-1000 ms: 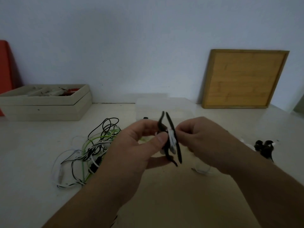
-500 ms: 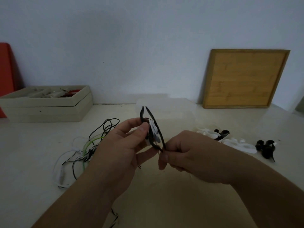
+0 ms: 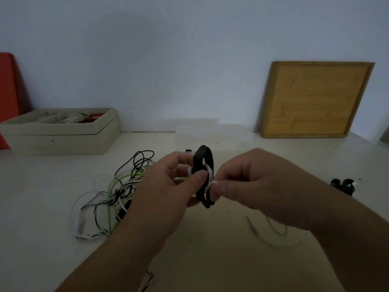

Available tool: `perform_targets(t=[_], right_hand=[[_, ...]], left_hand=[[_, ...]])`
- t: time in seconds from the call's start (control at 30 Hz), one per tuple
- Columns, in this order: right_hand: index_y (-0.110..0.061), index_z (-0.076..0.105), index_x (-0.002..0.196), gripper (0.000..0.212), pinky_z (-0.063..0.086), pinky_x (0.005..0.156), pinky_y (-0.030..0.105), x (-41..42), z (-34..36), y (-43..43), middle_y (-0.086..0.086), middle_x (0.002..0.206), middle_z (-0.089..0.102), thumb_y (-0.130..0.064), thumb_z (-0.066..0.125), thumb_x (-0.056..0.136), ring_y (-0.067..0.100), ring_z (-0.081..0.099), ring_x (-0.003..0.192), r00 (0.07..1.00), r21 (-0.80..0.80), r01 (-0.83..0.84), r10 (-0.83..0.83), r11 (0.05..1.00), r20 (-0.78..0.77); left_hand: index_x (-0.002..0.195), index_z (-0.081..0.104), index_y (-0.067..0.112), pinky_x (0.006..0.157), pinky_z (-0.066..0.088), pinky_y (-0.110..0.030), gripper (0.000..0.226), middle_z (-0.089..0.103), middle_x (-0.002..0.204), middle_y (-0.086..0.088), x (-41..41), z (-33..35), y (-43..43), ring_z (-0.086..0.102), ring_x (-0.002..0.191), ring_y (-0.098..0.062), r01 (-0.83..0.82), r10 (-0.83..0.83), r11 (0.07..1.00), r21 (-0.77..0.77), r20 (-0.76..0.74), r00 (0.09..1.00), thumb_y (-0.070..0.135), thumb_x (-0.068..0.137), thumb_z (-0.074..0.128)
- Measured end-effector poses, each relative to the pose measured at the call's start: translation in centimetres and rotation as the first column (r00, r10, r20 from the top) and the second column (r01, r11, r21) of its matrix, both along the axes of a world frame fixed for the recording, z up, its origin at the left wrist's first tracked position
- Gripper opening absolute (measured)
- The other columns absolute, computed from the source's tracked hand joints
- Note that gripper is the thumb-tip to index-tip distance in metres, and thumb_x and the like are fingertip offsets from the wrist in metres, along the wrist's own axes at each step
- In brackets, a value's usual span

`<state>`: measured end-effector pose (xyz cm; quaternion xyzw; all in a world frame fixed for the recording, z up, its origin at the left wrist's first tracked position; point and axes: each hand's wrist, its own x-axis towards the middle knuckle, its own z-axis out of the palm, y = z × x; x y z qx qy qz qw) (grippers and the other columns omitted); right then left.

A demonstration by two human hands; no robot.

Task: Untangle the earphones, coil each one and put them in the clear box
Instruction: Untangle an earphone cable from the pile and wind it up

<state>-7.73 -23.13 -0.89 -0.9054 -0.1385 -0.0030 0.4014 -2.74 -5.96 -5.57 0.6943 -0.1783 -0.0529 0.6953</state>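
Observation:
My left hand pinches a coiled black earphone upright in front of me, thumb pressed on its middle. A thin white band is wrapped around the coil's waist. My right hand pinches the end of that white band at the coil's right side. Behind the coil stands the clear box, hard to make out against the pale table. A tangle of black, white and green earphone cables lies on the table to the left. A loose white cable lies under my right forearm.
A beige tray with small items sits at the back left, a red object behind it. A wooden board leans on the wall at back right. A coiled black earphone lies at the right.
The coil rose and shifted back to centre. My right hand came up from the coil's lower end to its right side and now pinches the white band.

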Motion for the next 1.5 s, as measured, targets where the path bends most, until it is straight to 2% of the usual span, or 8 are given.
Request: perform_targets(t=[0.27,0.37,0.67,0.87,1.07,1.17,1.3,1.5], right_hand=[[-0.032,0.071,0.072,0.008,0.044,0.053,0.024,-0.1,0.3,-1.7,-0.001,0.061,0.061,-0.036,0.068,0.079,0.017,0.056,0.055,0.948,-0.059,0.172,-0.149,0.983,0.281],[-0.033,0.071,0.071,0.006,0.045,0.056,0.018,0.0,0.3,-1.9,-0.005,0.066,0.064,-0.038,0.069,0.074,0.011,0.058,0.059,0.931,-0.041,0.202,-0.179,0.978,0.318],[-0.028,0.074,0.076,0.011,0.043,0.052,0.009,0.9,-0.4,-2.2,-0.011,0.064,0.068,-0.028,0.069,0.086,0.000,0.059,0.055,0.931,0.086,0.299,-0.310,0.950,0.195],[-0.030,0.069,0.068,0.033,0.035,0.046,0.009,1.4,-1.5,-0.6,-0.003,0.061,0.064,-0.033,0.054,0.098,-0.002,0.049,0.044,0.974,-0.031,0.226,-0.227,0.974,-0.021],[-0.023,0.074,0.084,0.028,0.049,0.068,0.021,1.0,-1.5,-0.1,-0.005,0.060,0.063,-0.029,0.052,0.100,0.004,0.059,0.058,0.983,-0.069,0.036,-0.047,0.997,-0.175],[-0.022,0.076,0.087,0.024,0.051,0.069,0.025,0.8,-1.3,0.0,-0.006,0.059,0.063,-0.029,0.056,0.098,0.006,0.059,0.058,0.984,-0.060,-0.012,0.001,0.998,-0.179],[-0.030,0.077,0.087,0.019,0.041,0.054,0.010,0.6,-1.1,-0.1,-0.007,0.059,0.063,-0.035,0.061,0.094,-0.002,0.054,0.052,0.992,-0.121,-0.018,0.003,0.992,-0.125],[-0.029,0.075,0.075,0.019,0.041,0.050,0.017,0.3,-0.5,-0.4,-0.005,0.053,0.058,-0.030,0.066,0.091,0.003,0.048,0.047,1.000,-0.030,-0.016,0.015,0.999,-0.021]], left_hand=[[0.088,0.073,0.017,0.063,0.056,-0.027,0.014,0.073,0.085,-0.012,-0.4,0.2,-0.1,0.071,0.073,-0.017,0.201,-0.193,0.977,0.072,-0.103,0.976,0.006,0.089,0.065],[0.088,0.074,0.015,0.063,0.057,-0.028,0.014,0.072,0.089,-0.016,-0.4,0.3,-0.1,0.070,0.071,-0.017,0.242,-0.228,0.965,0.098,-0.135,0.964,0.004,0.089,0.065],[0.097,0.073,0.009,0.073,0.060,-0.047,0.016,0.071,0.099,-0.021,-0.7,0.5,-0.2,0.069,0.081,-0.027,0.375,-0.387,0.922,-0.099,-0.165,0.907,0.009,0.081,0.073],[0.084,0.073,0.014,0.063,0.058,-0.031,0.014,0.071,0.090,-0.014,-0.5,0.9,-0.4,0.070,0.074,-0.024,0.144,-0.181,0.942,-0.302,-0.097,0.979,0.017,0.072,0.067],[0.085,0.070,0.018,0.058,0.056,-0.028,0.016,0.073,0.088,-0.014,0.2,0.7,0.1,0.069,0.072,-0.020,-0.001,-0.063,0.938,-0.346,-0.175,0.983,0.025,0.071,0.065],[0.087,0.070,0.020,0.057,0.055,-0.027,0.018,0.073,0.088,-0.013,0.2,0.6,0.1,0.067,0.071,-0.018,-0.021,-0.039,0.951,-0.309,-0.186,0.982,0.027,0.071,0.066],[0.086,0.072,0.022,0.063,0.056,-0.030,0.017,0.074,0.090,-0.015,0.6,0.4,0.4,0.068,0.076,-0.021,-0.045,-0.001,0.964,-0.264,-0.171,0.985,0.027,0.071,0.066],[0.087,0.072,0.014,0.063,0.058,-0.031,0.010,0.071,0.086,-0.017,0.5,0.3,0.2,0.069,0.075,-0.026,-0.005,-0.034,0.978,-0.208,-0.184,0.982,0.015,0.078,0.067]])
